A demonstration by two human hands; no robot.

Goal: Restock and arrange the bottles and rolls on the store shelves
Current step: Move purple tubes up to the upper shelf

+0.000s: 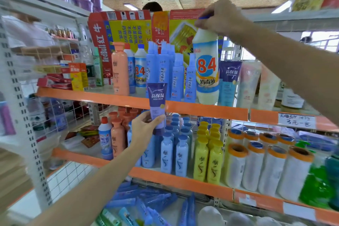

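The right hand [218, 17] is gripping the heavy, probably slippery disinfectant bottle [207, 66] by its neck at the upper shelf [201, 111] front edge; the left hand [145, 130], fingers curled, is pinching a soft purple tube [157, 101].

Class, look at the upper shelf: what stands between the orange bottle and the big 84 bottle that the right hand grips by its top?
In the head view, between the orange bottle and the big 84 bottle gripped by the right hand stand two smaller white bottles and a cluster of blue spray bottles.
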